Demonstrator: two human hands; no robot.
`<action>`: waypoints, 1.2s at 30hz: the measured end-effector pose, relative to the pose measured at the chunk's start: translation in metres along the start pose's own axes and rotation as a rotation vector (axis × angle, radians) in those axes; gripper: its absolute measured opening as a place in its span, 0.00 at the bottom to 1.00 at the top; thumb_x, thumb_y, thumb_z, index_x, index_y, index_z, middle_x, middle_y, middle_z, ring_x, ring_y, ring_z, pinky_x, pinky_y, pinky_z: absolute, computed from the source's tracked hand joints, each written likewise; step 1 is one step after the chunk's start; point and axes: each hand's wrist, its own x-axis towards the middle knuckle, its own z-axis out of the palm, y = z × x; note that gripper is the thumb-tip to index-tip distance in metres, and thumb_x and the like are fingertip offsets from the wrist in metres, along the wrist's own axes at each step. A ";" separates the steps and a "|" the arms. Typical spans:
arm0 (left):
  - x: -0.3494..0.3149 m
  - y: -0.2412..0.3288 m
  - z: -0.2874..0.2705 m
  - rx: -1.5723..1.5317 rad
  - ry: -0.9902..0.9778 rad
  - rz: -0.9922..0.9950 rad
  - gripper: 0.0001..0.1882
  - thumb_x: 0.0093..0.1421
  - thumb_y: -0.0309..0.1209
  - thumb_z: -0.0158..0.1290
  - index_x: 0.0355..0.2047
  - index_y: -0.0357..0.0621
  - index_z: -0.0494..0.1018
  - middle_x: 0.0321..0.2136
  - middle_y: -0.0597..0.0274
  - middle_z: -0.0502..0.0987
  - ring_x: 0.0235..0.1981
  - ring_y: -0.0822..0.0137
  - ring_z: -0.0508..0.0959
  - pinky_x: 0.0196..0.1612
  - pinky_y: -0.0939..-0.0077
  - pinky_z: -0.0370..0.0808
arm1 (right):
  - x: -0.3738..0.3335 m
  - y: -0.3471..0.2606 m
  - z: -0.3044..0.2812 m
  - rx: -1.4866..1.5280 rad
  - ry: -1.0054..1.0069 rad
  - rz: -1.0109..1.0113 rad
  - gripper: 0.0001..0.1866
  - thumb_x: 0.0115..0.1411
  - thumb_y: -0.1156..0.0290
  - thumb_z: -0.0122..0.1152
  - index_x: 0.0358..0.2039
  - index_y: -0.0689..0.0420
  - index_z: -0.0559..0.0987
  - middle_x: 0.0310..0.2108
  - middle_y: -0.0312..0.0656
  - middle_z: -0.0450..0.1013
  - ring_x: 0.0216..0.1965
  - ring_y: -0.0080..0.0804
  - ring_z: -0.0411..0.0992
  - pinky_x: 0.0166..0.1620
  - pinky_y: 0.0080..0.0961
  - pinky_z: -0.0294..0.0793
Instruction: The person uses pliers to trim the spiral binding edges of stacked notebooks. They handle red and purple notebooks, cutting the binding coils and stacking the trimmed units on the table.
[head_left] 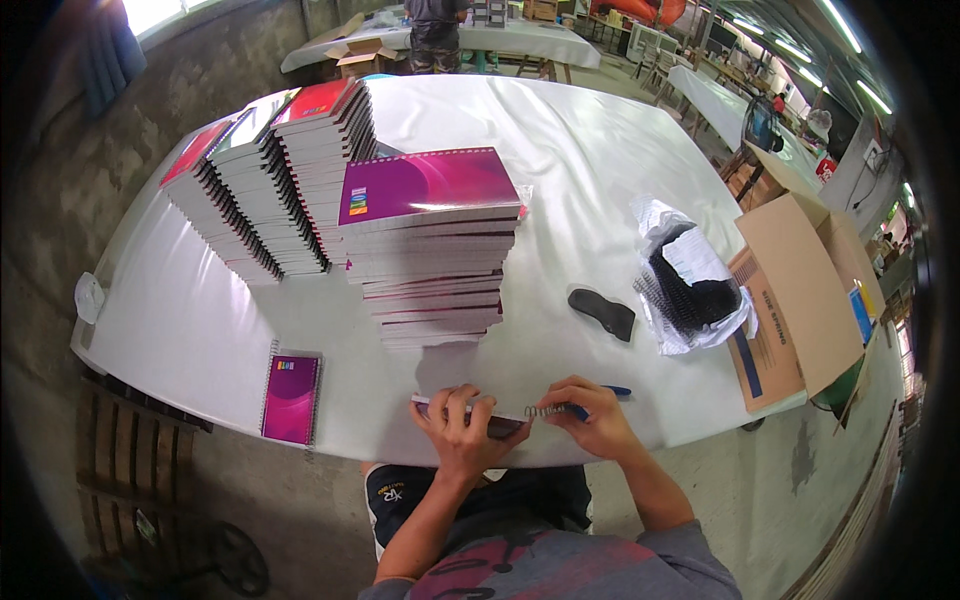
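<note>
At the table's front edge my left hand [462, 432] grips a purple-covered notebook [503, 428], its fingers over the top and hiding most of it. My right hand [594, 418] is closed in a pinch on a spiral binding coil [545, 410] at the notebook's right end. How far the coil runs into the holes is too small to tell. A blue pen-like thing [618, 390] sticks out beyond the right fingers, partly hidden by them. To the left lies a purple spiral notebook [292, 400] with a coil along its side.
A tall stack of purple notebooks [430, 270] rises just beyond my hands. Behind it at left stand several coil-bound stacks [290, 180]. On the right lie a dark flat piece [603, 313], a plastic bag of black coils [690, 290] and an open cardboard box [805, 300].
</note>
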 end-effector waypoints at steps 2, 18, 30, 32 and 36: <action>0.000 0.000 0.000 0.001 0.001 0.001 0.24 0.31 0.48 0.67 0.24 0.50 0.71 0.34 0.63 0.70 0.42 0.56 0.67 0.48 0.46 0.55 | 0.000 0.004 -0.001 0.006 -0.008 -0.005 0.12 0.46 0.80 0.65 0.33 0.54 0.79 0.33 0.38 0.73 0.35 0.33 0.73 0.39 0.26 0.71; -0.004 -0.004 0.000 0.010 -0.019 0.031 0.25 0.33 0.55 0.65 0.24 0.53 0.73 0.29 0.67 0.68 0.37 0.61 0.68 0.46 0.46 0.55 | 0.001 -0.023 0.000 -0.036 -0.098 0.156 0.15 0.55 0.76 0.59 0.45 0.55 0.74 0.24 0.39 0.69 0.26 0.28 0.69 0.30 0.25 0.69; -0.010 -0.012 -0.006 0.008 -0.052 0.018 0.27 0.35 0.57 0.62 0.30 0.55 0.72 0.38 0.63 0.68 0.42 0.56 0.67 0.45 0.44 0.55 | 0.047 0.047 -0.051 -0.854 0.166 -0.050 0.25 0.51 0.69 0.56 0.52 0.46 0.70 0.50 0.42 0.65 0.50 0.44 0.64 0.46 0.47 0.63; -0.009 -0.012 -0.003 -0.036 -0.030 0.018 0.28 0.34 0.57 0.63 0.30 0.55 0.72 0.39 0.61 0.68 0.42 0.56 0.67 0.45 0.47 0.56 | 0.050 0.080 -0.057 -0.942 0.196 0.177 0.25 0.51 0.68 0.56 0.52 0.44 0.69 0.50 0.42 0.64 0.51 0.44 0.62 0.47 0.50 0.60; -0.006 -0.011 -0.003 -0.038 -0.044 0.067 0.28 0.35 0.56 0.64 0.31 0.54 0.71 0.39 0.59 0.68 0.42 0.55 0.67 0.44 0.51 0.57 | 0.055 0.113 -0.067 -0.952 0.202 0.249 0.26 0.50 0.72 0.54 0.52 0.42 0.70 0.47 0.41 0.65 0.50 0.45 0.63 0.48 0.51 0.59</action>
